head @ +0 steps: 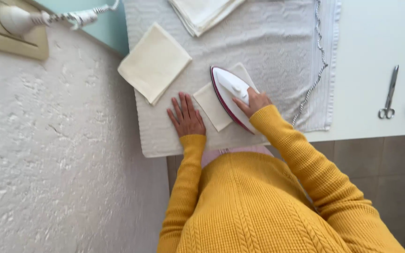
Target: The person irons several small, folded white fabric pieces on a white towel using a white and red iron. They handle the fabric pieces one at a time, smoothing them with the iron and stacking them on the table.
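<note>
A white iron (230, 96) w/ dark red trim is gripped by the right hand (255, 100) at frame centre, its long axis running upper left to lower right over a cream cloth (212, 108), pinned alongside by the flat, spread left hand (186, 117).

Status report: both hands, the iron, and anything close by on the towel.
Right hand grips the iron, on the small cream cloth. Left hand flat on the towel beside it. Folded cream cloth lies apart.
</note>
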